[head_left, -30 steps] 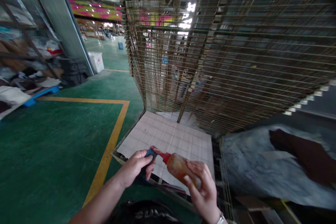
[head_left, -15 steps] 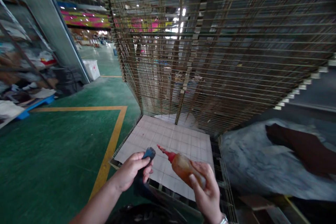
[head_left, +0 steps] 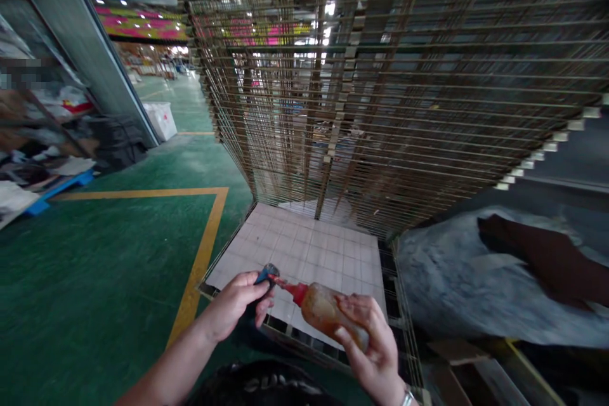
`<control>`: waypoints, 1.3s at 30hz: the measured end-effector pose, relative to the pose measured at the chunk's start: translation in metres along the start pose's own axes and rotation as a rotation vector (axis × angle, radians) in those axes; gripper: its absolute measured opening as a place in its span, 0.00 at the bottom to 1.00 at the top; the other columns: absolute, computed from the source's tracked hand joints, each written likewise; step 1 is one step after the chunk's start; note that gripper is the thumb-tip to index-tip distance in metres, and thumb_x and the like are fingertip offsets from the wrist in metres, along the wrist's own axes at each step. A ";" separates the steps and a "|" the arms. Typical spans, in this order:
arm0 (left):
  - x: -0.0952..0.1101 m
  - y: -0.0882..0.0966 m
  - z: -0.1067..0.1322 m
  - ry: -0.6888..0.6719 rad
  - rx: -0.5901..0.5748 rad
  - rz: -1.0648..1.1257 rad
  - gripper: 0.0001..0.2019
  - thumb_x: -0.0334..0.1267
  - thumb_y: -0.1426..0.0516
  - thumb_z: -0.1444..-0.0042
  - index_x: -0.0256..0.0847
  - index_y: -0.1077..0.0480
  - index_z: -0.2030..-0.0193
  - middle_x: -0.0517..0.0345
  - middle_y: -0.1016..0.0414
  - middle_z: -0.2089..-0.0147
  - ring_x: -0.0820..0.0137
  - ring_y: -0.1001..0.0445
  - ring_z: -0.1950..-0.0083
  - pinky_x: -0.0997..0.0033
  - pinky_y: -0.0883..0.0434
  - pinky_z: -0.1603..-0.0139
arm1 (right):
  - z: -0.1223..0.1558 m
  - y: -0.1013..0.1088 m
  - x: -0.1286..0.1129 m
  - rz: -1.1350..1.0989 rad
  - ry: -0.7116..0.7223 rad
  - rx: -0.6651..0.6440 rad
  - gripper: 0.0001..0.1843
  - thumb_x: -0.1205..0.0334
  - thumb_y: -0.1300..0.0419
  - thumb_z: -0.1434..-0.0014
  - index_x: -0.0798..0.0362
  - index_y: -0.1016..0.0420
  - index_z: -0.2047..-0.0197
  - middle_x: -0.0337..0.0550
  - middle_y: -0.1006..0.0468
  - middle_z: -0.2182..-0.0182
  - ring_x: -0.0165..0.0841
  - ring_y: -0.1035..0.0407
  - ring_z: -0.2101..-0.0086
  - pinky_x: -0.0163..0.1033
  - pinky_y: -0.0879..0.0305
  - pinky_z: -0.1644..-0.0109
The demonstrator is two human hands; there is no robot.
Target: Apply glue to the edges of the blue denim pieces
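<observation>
My left hand (head_left: 240,304) pinches a dark blue strip (head_left: 265,274), whose folded end sticks up between thumb and fingers; the exact kind of piece is unclear. In my right hand (head_left: 373,342) lies a squeeze glue bottle (head_left: 328,311), cloudy and partly filled with amber liquid. Its red nozzle points left, and the tip meets the end of the blue strip or lies right beside it. Below both hands is a pale sheet with a grid of lines (head_left: 304,244), resting on the bottom shelf of a wire rack.
The tall wire drying rack (head_left: 342,95) slopes up in front, its tiers stacked close together. To the right sits a big plastic-wrapped bundle (head_left: 442,279) with a brown piece (head_left: 537,260) on top. Left are a green floor with a yellow line (head_left: 202,260), a white bin (head_left: 160,119) and a blue pallet (head_left: 59,193).
My right hand has brought the glue bottle left and slightly down, so the nozzle tip closed the gap to the blue strip. My left hand keeps its pinch, shifted slightly left.
</observation>
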State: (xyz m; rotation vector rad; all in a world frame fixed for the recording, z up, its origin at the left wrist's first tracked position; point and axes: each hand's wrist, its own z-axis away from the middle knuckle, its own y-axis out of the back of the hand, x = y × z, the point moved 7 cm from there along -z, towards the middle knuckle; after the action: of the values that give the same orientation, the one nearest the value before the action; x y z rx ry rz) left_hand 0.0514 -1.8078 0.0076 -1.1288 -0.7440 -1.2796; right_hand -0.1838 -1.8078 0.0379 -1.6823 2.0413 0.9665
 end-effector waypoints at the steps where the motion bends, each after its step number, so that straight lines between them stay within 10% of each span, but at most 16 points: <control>1: 0.000 0.000 0.000 -0.004 -0.002 -0.013 0.16 0.49 0.41 0.47 0.36 0.33 0.68 0.67 0.38 0.84 0.77 0.40 0.83 0.73 0.39 0.74 | 0.000 0.000 0.001 0.000 -0.009 0.004 0.11 0.63 0.39 0.43 0.48 0.27 0.56 0.47 0.23 0.65 0.39 0.27 0.64 0.44 0.26 0.64; 7: 0.011 0.000 0.004 -0.139 0.087 -0.356 0.15 0.48 0.47 0.42 0.38 0.32 0.69 0.64 0.36 0.83 0.73 0.36 0.80 0.72 0.36 0.73 | 0.002 0.009 0.030 -0.114 -0.359 0.164 0.09 0.57 0.39 0.43 0.51 0.25 0.61 0.45 0.25 0.66 0.37 0.28 0.65 0.40 0.29 0.64; 13: 0.049 -0.014 0.021 -0.828 0.227 -1.165 0.15 0.26 0.51 0.44 0.42 0.26 0.58 0.57 0.23 0.68 0.67 0.26 0.65 0.55 0.34 0.42 | 0.011 0.007 0.052 -0.380 -0.608 0.111 0.14 0.51 0.38 0.46 0.53 0.26 0.63 0.44 0.25 0.67 0.35 0.31 0.69 0.38 0.31 0.67; 17: 0.052 -0.021 0.027 -1.026 0.255 -1.437 0.18 0.22 0.54 0.42 0.40 0.27 0.55 0.57 0.25 0.70 0.70 0.27 0.69 0.49 0.36 0.37 | 0.017 0.003 0.054 -0.432 -0.653 0.034 0.13 0.51 0.36 0.47 0.52 0.26 0.65 0.42 0.27 0.67 0.34 0.32 0.69 0.37 0.33 0.66; 39: 0.040 -0.013 0.033 -1.083 0.261 -1.516 0.20 0.22 0.55 0.43 0.40 0.28 0.52 0.56 0.24 0.67 0.69 0.28 0.66 0.45 0.40 0.35 | 0.033 -0.011 0.067 -0.563 -0.745 0.081 0.16 0.48 0.35 0.51 0.52 0.27 0.66 0.41 0.29 0.70 0.33 0.34 0.72 0.36 0.35 0.70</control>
State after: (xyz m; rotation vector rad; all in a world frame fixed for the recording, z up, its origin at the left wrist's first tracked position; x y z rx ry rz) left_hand 0.0513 -1.7898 0.0578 -0.8990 -2.8423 -1.5184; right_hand -0.1958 -1.8353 -0.0309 -1.4223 1.0405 1.0615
